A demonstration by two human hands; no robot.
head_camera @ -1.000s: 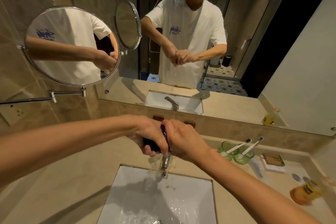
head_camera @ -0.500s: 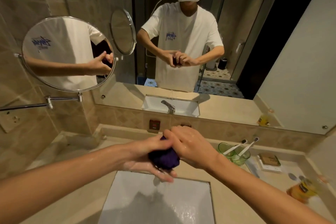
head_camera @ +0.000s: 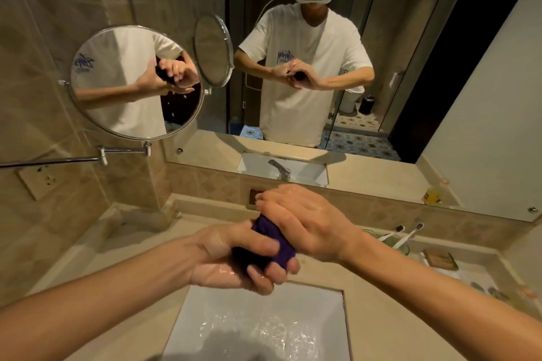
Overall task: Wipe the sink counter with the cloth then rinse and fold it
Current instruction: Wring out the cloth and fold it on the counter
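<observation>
A wet purple cloth is bunched into a tight wad between both hands above the white sink basin. My left hand cups it from below, palm up, fingers curled round it. My right hand presses down on its top end. Both hands look wet. The beige stone counter surrounds the basin. The tap itself is hidden behind my hands; only its reflection shows in the wall mirror.
A round swing-arm mirror juts from the left wall. Two toothbrushes in green glasses, a soap box and small toiletries sit on the counter at right. Water pools in the basin.
The view has tilted up and my hands have lifted off the tap. The cloth is now squeezed into a ball, with the left hand turned palm-up beneath it.
</observation>
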